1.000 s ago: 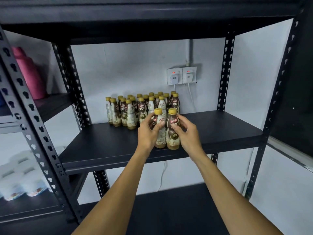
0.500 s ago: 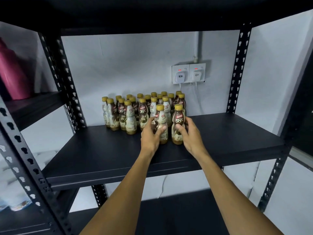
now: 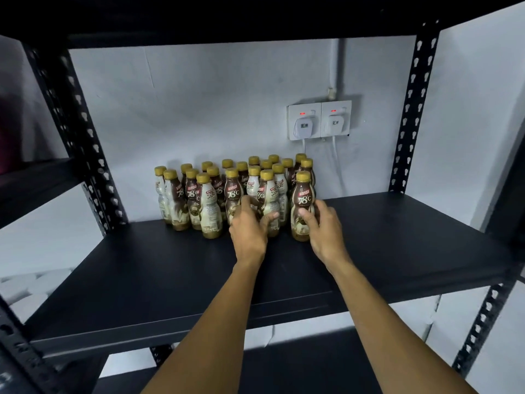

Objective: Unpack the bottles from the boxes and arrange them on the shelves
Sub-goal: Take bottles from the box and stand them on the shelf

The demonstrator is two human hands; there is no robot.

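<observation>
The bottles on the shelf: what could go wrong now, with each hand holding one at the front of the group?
1. The left hand grips the middle bottle tight against the packed group; a nudge might topple neighbours.
2. The right hand holds the right bottle low, so it might tip.

I log dim, cool light brightest on the white wall [image 3: 216,103], the upper shelf [image 3: 255,15] in deep shadow, uprights [image 3: 412,109] bowed by wide-angle distortion, corners soft.
</observation>
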